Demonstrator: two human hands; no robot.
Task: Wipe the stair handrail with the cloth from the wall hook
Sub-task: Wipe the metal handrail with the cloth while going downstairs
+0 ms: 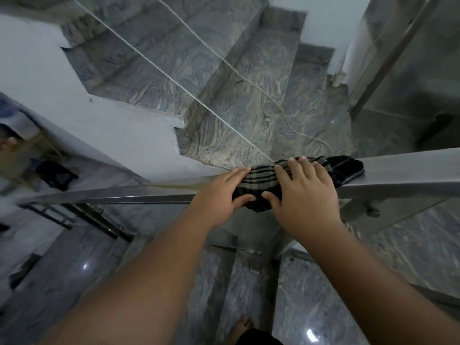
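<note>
Seen from the head camera, a person leans over a flat, brushed stainless-steel stair handrail [398, 170] that crosses the view from left to right. A crumpled beige cloth with dark stripes and a black end [271, 181] lies draped over the top of the rail, its black end trailing to the right. The left hand [219, 192] rests on the rail at the cloth's left edge, fingers extended flat and thumb tucked against the fabric's near side. The right hand [303, 195] lies palm-down on the cloth, fingers spread across it, thumb hooked over the near fold. Beyond the rail, grey veined marble steps [236, 100] descend beside a white wall [37, 70], and thin cords [174, 78] slant across the stairwell.
</note>
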